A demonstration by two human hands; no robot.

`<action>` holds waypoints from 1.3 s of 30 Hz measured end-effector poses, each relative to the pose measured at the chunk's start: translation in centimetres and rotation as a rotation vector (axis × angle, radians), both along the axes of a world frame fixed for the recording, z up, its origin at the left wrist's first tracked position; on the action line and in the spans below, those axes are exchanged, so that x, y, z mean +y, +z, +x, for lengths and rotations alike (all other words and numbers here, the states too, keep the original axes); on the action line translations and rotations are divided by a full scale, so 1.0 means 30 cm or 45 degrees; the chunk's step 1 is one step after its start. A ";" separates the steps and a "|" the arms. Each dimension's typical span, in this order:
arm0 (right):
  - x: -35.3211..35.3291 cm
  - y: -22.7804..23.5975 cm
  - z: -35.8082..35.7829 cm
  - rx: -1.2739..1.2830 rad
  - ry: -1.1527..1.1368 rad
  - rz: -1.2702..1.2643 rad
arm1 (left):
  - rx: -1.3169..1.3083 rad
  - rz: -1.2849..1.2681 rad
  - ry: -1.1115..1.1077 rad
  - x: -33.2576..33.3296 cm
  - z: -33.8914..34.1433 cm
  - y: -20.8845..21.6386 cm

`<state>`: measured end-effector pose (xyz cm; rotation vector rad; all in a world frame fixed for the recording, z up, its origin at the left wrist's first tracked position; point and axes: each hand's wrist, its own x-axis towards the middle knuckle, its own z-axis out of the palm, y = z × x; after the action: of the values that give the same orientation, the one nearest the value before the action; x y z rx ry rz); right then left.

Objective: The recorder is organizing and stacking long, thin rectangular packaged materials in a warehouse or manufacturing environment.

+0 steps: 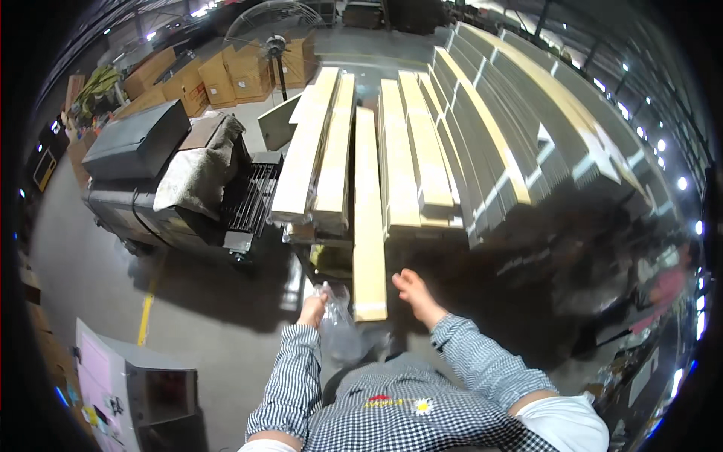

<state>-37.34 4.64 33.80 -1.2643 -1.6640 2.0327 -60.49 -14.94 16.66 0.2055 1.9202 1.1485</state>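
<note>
A long, narrow tan cardboard box (367, 226) points toward me, its near end sticking out past the other boxes. My left hand (313, 309) is closed on the top of a clear plastic bag (343, 335), which hangs down just left of the box's near end. To the right of that end, my right hand (416, 295) is held in the air with its fingers stretched out. Nothing shows in it, and a small gap separates it from the box.
More long boxes lie in stacks to the left (305, 166) and right (422, 166). Farther right are tall banded stacks of flat cardboard (520, 113). A dark machine with a roller conveyor (252, 188) stands left, a grey-and-pink cabinet (113, 377) at lower left. Cartons (237, 71) sit behind.
</note>
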 end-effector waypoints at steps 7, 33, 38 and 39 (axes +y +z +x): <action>0.078 -0.574 -0.069 -0.250 -0.002 0.031 | -0.410 0.238 0.203 0.071 0.232 -0.075; -0.095 0.287 0.443 0.347 -0.380 -0.507 | -0.853 0.754 -0.154 0.428 0.348 0.378; -0.208 0.210 0.292 0.435 -0.196 0.560 | -0.321 0.741 -0.130 0.445 0.398 0.628; -0.206 0.229 0.273 0.565 -0.202 0.108 | -0.260 0.795 -0.092 0.449 0.389 0.675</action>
<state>-29.16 -1.53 40.69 -0.8101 -1.3797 1.9441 -48.80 -1.47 36.91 0.4688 1.3219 1.6245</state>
